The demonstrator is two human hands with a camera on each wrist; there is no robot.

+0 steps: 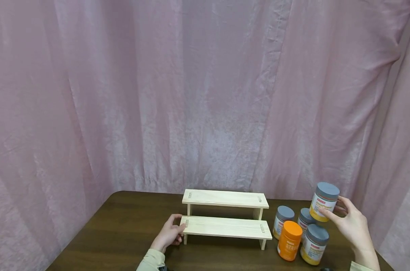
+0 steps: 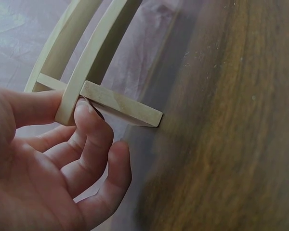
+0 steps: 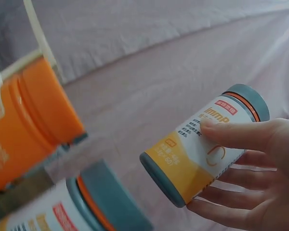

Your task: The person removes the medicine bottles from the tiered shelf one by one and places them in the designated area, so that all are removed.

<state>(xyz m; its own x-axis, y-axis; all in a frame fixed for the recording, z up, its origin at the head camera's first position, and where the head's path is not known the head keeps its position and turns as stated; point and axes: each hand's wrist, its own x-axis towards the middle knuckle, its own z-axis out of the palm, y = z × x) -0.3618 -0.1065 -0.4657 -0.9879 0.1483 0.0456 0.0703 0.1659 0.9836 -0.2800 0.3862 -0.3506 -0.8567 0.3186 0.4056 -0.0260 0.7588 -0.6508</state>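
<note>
My left hand (image 1: 170,232) pinches the left end of the lower board of a pale two-tier wooden rack (image 1: 225,226). In the left wrist view, the thumb lies on one side of the board end (image 2: 70,98) and the fingertips come up beneath it. Over on the right, my right hand (image 1: 352,222) grips a supplement jar (image 1: 324,202) with a grey lid and a white-and-yellow label. That jar is lifted above the other jars and tilted a little. The right wrist view shows the thumb across the label (image 3: 207,139) and the fingers round the back.
Below the lifted jar stand several jars: an orange one (image 1: 289,241), a grey-lidded one (image 1: 314,244) at the front right, and another grey-lidded one (image 1: 284,222) beside the rack's right end. A pink curtain (image 1: 205,113) hangs behind the dark wooden table (image 1: 123,226).
</note>
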